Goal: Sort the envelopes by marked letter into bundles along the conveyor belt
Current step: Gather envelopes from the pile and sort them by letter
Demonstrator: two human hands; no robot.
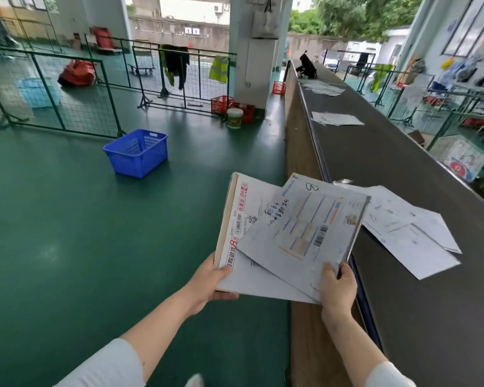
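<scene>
My left hand (210,283) grips the near corner of a stack of envelopes (241,219), held over the green floor beside the conveyor belt (403,169). My right hand (337,286) pinches the near edge of the top envelope (305,227), a grey-white one marked "B" with a barcode, fanned out to the right over the belt's edge. On the belt just right of it lies a near bundle of white envelopes (411,233). A second bundle (337,118) lies farther along, and a third bundle (323,89) beyond that.
A blue plastic basket (137,152) stands on the floor to the left. Green mesh fences (53,90) with hung clothes, red crates (221,104) and a bucket (234,117) stand by a white pillar. A black object (308,65) sits at the belt's far end. Cluttered racks line the right side.
</scene>
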